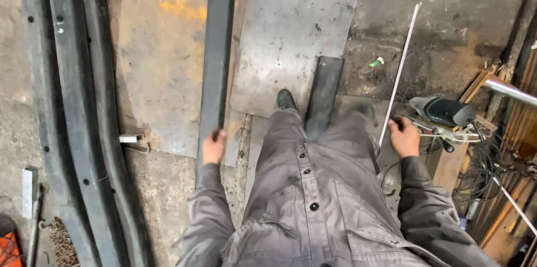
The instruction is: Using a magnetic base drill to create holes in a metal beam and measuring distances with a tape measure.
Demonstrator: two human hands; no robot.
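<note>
Gripping the long dark steel bar near its lower end, the left hand closes around it. Right of that bar, the right hand clasps a thin pale metal rod, beside a short dark steel channel.

Long steel bar cut off at top edge; right foot blurred, hidden behind short bar.
</note>
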